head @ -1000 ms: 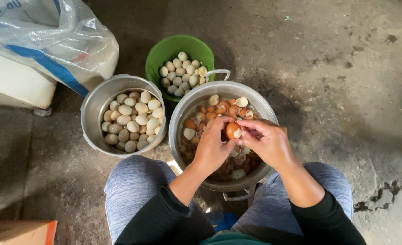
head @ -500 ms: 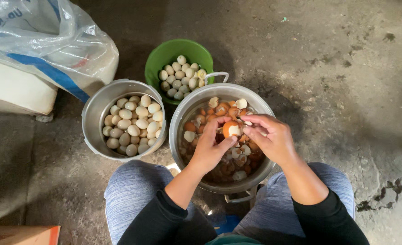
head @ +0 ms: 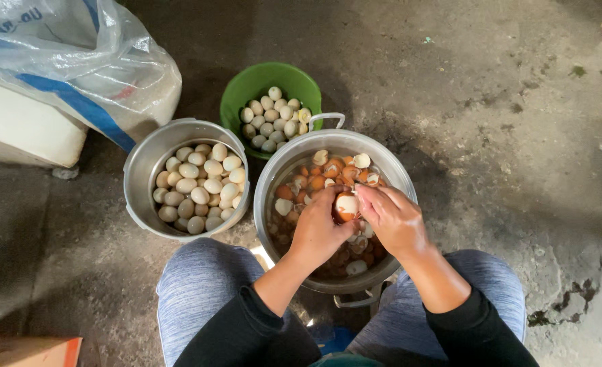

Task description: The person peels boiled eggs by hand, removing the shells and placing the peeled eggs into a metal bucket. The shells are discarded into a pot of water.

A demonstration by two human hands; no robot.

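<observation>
From the head camera I look straight down on both hands working over a large steel pot [head: 274, 178] set between the person's knees. Left hand [head: 320, 231] cups a half-peeled egg [head: 345, 205] from below and the side, fingers closed around it; the egg shows white on top and brown shell lower down. Right hand [head: 390, 219] comes in from the right, fingertips [head: 363, 198] pinched together against the egg's shell edge. The egg sits above the pot's middle, held clear of the contents. Inside the pot I see brown unpeeled eggs, a few white ones and loose shell bits, apparently in water. Just left of it, nearly touching, stands a smaller steel pot [head: 138, 170] filled with pale peeled eggs [head: 199, 187]. Behind both, a green plastic bucket [head: 246, 85] holds more pale eggs [head: 274, 117]; the large pot's handle [head: 326, 118] overlaps its rim. Top left, a clear plastic sack with blue stripe [head: 77, 68] lies on a white box [head: 22, 132]. Bare concrete floor [head: 504, 122] all round. Grey leggings, black sleeves.
</observation>
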